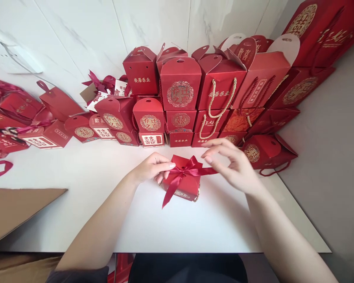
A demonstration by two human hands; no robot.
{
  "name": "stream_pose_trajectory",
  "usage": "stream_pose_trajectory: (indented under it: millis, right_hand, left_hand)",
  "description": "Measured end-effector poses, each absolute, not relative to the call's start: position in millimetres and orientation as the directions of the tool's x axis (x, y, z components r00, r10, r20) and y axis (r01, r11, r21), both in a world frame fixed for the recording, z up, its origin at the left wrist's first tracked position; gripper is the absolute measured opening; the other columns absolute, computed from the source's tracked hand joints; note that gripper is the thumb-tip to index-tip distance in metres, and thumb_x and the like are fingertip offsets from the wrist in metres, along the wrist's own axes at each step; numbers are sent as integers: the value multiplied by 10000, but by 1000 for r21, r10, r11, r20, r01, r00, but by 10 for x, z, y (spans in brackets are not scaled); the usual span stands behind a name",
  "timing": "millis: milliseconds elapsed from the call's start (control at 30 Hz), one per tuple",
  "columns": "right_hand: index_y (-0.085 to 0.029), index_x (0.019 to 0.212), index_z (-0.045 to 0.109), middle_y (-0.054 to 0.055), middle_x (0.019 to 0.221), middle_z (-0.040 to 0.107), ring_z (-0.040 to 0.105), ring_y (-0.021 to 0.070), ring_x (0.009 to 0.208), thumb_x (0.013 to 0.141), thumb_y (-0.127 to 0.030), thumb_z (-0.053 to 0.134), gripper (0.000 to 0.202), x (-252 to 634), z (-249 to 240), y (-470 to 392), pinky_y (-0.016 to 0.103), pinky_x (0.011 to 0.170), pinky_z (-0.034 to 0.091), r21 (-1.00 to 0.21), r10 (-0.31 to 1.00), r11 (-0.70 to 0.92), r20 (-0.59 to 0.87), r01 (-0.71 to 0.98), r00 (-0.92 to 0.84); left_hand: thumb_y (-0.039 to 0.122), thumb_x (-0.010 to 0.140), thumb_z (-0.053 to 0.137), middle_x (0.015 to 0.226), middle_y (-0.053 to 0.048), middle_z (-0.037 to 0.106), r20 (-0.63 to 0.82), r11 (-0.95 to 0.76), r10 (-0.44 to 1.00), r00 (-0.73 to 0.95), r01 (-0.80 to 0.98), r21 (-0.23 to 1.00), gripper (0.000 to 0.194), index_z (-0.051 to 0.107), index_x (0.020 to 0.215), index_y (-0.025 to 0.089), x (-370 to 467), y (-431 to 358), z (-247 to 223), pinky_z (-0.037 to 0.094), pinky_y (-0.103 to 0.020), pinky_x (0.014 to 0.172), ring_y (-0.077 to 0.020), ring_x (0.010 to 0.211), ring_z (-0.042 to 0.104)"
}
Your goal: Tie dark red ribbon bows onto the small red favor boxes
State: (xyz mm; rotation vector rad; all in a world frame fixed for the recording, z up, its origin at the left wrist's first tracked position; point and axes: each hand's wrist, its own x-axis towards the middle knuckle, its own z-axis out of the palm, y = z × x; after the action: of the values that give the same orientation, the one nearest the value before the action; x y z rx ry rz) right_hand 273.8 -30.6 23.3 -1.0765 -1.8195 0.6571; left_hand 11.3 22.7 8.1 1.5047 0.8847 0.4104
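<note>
A small red gift box (191,182) with gold print on its front sits on the white table, a twisted cord showing at its lower right corner. On its top lies a dark pink satin ribbon (171,191) tied in a bow, one tail hanging over the front, the other stretching right. My left hand (153,168) pinches the bow's left loop between thumb and finger. Over the right tail, my right hand (228,163) is raised with its fingers apart, slightly blurred, holding nothing that I can see.
Stacked red gift boxes (181,84) line the marble wall behind. More boxes with ribbons (20,104) crowd the back left. A brown cardboard piece (20,208) covers the left front of the white table (177,232). At the right, a tilted box (268,151) stands near a grey wall.
</note>
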Motion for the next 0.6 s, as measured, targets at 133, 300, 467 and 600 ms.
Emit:
stream_pose_trajectory:
  millis: [133,300,467,600]
  right_hand:
    - [-253,948,694,79,1275,586,516,273,1209,875,-289,635,101,2385,128,-359,489,1061,358,-624,796,605,474,495,-376]
    - [-242,852,707,63,1274,618,527,260,1218,866,-283,654,68,2302,-40,-318,488,1050,396,-701,856,515,390,493,-339]
    - [-241,831,717,51,1289,630,516,246,1253,857,-272,668,63,2321,-71,-287,479,1092,367,-728,860,504,372,465,-350]
    - [-253,883,718,46,1308,608,537,228,1230,884,-314,634,103,2386,-27,-286,432,1071,392,-815,872,447,304,368,-384]
  left_hand:
    - [394,856,598,411,14,530,-245,66,716,653,286,956,424,603,529,124,171,184,95,361,-170,374,-60,340,469]
    - [391,864,585,367,20,501,-236,49,728,644,295,954,431,587,525,126,178,189,42,340,-165,365,-58,322,442]
    - [400,832,591,363,26,491,-207,90,733,648,209,974,431,569,496,132,189,244,-106,321,-177,340,-58,294,421]
    - [393,802,601,378,26,483,-181,124,727,663,132,983,438,537,454,134,154,290,-165,268,-191,336,-49,294,392]
